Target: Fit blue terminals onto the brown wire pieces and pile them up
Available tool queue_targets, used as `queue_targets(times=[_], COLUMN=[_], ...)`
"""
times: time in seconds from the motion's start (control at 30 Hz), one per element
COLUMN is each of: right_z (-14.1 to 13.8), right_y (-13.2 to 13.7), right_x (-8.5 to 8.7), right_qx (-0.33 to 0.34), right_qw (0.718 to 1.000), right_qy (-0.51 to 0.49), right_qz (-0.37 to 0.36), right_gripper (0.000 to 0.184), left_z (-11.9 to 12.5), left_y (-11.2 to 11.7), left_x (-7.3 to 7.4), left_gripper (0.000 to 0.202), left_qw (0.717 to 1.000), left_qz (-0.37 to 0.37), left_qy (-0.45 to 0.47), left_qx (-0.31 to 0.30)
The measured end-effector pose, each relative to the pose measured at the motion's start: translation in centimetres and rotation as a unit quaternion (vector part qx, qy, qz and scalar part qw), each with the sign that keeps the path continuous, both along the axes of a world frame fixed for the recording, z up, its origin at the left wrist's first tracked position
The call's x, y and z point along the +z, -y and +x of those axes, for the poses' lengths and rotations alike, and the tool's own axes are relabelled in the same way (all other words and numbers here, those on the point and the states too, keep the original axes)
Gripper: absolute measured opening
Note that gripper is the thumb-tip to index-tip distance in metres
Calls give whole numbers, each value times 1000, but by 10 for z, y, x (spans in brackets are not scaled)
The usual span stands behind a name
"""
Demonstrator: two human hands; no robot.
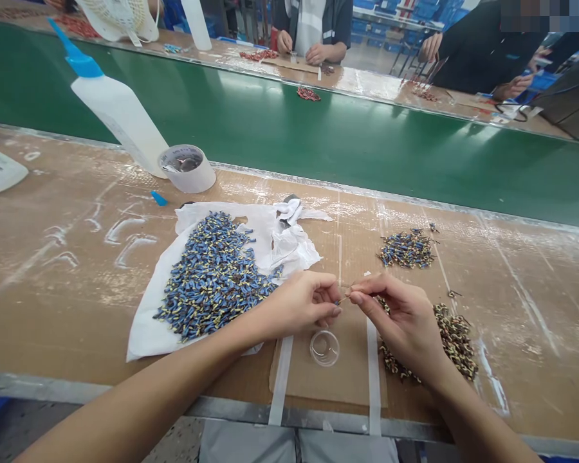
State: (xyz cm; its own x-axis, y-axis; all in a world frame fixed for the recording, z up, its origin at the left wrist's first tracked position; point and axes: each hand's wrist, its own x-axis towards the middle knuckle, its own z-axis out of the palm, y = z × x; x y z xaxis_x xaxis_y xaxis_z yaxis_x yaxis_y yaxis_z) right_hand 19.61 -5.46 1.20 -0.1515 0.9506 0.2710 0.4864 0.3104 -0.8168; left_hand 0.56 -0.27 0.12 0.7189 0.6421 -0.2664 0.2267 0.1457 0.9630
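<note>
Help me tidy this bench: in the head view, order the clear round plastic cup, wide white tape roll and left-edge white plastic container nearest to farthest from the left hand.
1. Clear round plastic cup, just below the left hand.
2. Wide white tape roll, up and left.
3. White plastic container, at the left edge.

The near surface (67, 321) bears three piles (212, 283) of small parts, two bottles (120, 119), one roll of tape (199, 177), one blue cap (159, 198) and one cup (325, 348). Farther off are one fan (118, 16) and one more bottle (197, 26).
</note>
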Motion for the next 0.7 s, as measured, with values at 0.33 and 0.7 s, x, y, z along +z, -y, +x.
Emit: queue_targets(times=[0.33,0.7], right_z=[8,29], right_y=[3,-6], right_x=[18,19], right_qx=[186,64], right_qw=[972,988], right_qy=[-88,112], right_qz=[-110,-83], right_gripper=[8,12], left_z=[-3,-7], left_y=[-3,-8], left_x=[-4,-10], left_gripper=[2,8], left_qw=[1000,998], left_qz=[3,-44], left_qy=[19,35], left_qx=[-11,14])
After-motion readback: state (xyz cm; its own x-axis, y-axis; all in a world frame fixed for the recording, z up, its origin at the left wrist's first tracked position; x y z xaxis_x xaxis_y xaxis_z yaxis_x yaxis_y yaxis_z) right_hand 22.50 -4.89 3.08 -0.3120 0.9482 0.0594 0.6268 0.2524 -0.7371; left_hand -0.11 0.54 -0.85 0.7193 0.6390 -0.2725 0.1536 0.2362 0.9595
